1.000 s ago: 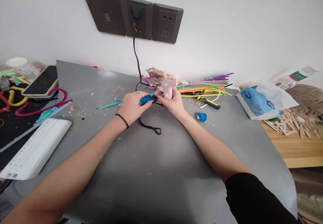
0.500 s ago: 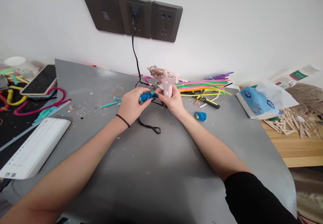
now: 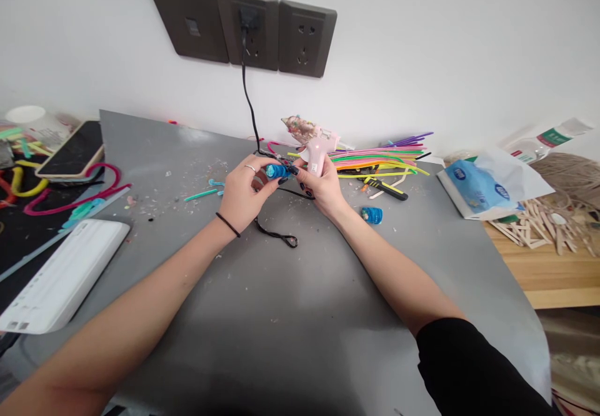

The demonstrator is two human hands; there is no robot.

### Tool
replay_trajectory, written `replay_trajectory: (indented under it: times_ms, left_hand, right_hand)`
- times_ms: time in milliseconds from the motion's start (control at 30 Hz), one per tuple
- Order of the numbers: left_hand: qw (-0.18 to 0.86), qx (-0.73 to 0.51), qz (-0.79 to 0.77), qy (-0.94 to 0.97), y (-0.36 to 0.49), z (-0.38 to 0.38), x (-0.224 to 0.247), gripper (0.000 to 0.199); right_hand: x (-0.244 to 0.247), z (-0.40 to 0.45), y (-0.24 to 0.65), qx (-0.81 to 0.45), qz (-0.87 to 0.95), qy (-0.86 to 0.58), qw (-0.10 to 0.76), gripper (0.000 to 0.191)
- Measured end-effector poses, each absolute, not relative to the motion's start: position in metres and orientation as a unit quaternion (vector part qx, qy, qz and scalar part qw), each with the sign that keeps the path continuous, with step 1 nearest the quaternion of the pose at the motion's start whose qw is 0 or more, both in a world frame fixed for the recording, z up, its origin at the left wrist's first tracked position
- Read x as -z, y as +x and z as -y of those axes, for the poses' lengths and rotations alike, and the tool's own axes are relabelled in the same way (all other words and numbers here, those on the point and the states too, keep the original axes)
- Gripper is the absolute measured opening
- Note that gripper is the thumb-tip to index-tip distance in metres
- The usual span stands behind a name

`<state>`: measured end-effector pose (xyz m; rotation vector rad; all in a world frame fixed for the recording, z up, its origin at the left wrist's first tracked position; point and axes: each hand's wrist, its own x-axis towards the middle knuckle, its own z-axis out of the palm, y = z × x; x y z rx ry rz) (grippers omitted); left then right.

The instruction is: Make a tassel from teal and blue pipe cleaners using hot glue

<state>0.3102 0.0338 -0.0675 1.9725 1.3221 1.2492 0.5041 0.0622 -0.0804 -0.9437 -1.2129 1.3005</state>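
Note:
Between the thumb and fingers of my left hand (image 3: 244, 191) is a small blue coiled roll (image 3: 275, 170), held above the grey mat (image 3: 300, 303). My right hand (image 3: 328, 192) is closed around the handle of a pink hot glue gun (image 3: 319, 152). The gun's nozzle points up and to the left, over the roll. My right thumb and a fingertip reach the roll's right end. A similar blue roll (image 3: 372, 215) lies on the mat, to the right of my right wrist.
Behind my right hand lies a bundle of coloured pipe cleaners (image 3: 379, 158), with a yellow-black cutter (image 3: 387, 188) beside it. A black cord (image 3: 248, 91) runs from the wall socket (image 3: 247, 29). A white power strip (image 3: 65, 272) is left; a tissue pack (image 3: 482, 188) is right.
My right hand has tilted the glue gun and shifted it slightly right. In my left fingers the blue roll has turned, and its left end now shows.

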Motion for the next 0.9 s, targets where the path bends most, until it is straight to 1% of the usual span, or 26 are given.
replay_trajectory:
  times_ms: [67, 133, 200, 267, 367, 533, 667, 900]
  left_hand:
    - [0.240, -0.473, -0.469, 0.706, 0.310, -0.035, 0.070, 0.025]
    - [0.286, -0.485, -0.464, 0.684, 0.310, -0.038, 0.074, 0.027]
    - [0.341, -0.486, -0.462, 0.659, 0.310, -0.041, 0.078, 0.032]
    - [0.369, -0.483, -0.460, 0.647, 0.309, -0.044, 0.080, 0.038]
    - [0.383, -0.479, -0.451, 0.649, 0.307, -0.046, 0.080, 0.041]
    - [0.413, -0.481, -0.435, 0.639, 0.306, -0.045, 0.077, 0.037]
    - [0.429, -0.492, -0.435, 0.620, 0.307, -0.045, 0.076, 0.038]
    - [0.396, -0.511, -0.445, 0.620, 0.308, -0.045, 0.076, 0.045]
  right_hand:
    - [0.080, -0.062, 0.504, -0.553, 0.506, -0.387, 0.537, 0.073]
    - [0.079, -0.062, 0.503, -0.556, 0.506, -0.382, 0.537, 0.075]
    - [0.079, -0.062, 0.503, -0.556, 0.507, -0.384, 0.535, 0.076]
    - [0.079, -0.062, 0.502, -0.557, 0.503, -0.388, 0.535, 0.076]
    - [0.079, -0.062, 0.503, -0.562, 0.496, -0.379, 0.543, 0.075]
    - [0.083, -0.064, 0.503, -0.564, 0.500, -0.367, 0.545, 0.074]
    - [0.086, -0.065, 0.503, -0.546, 0.508, -0.377, 0.549, 0.068]
    - [0.087, -0.066, 0.504, -0.530, 0.505, -0.395, 0.556, 0.062]
